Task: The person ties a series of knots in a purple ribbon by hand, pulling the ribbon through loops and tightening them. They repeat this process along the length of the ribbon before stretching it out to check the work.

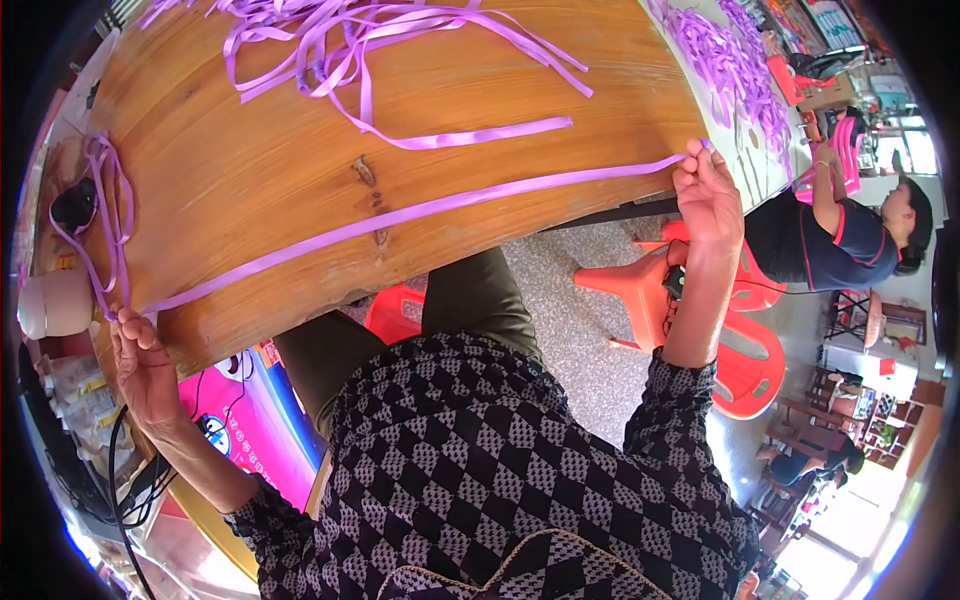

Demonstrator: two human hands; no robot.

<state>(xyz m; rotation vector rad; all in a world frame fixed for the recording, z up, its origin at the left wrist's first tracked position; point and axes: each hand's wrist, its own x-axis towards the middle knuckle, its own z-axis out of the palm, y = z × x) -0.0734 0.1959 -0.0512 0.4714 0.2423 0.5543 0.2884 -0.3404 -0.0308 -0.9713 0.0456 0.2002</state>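
Note:
A purple ribbon (pixel 420 211) is stretched nearly straight across the near part of the wooden table (pixel 270 180). At the table's left edge, my left hand (pixel 143 365) pinches one part of it between thumb and fingers. More of the purple ribbon hangs in loops (pixel 125 210) just beyond that hand. My right hand (pixel 708 195) is raised at the right side, its fingertips closed on the other end. A loose heap of purple ribbons (pixel 345 60) lies at the far side of the table, with several ends trailing toward me.
Another pile of purple ribbons (pixel 730 75) covers a white surface at the far right. Red plastic chairs (pixel 625 290) stand on the speckled floor to the right, near a person (pixel 850 230) in dark clothes. A rounded white object (pixel 55 303) and black cables (pixel 118 480) are at the left.

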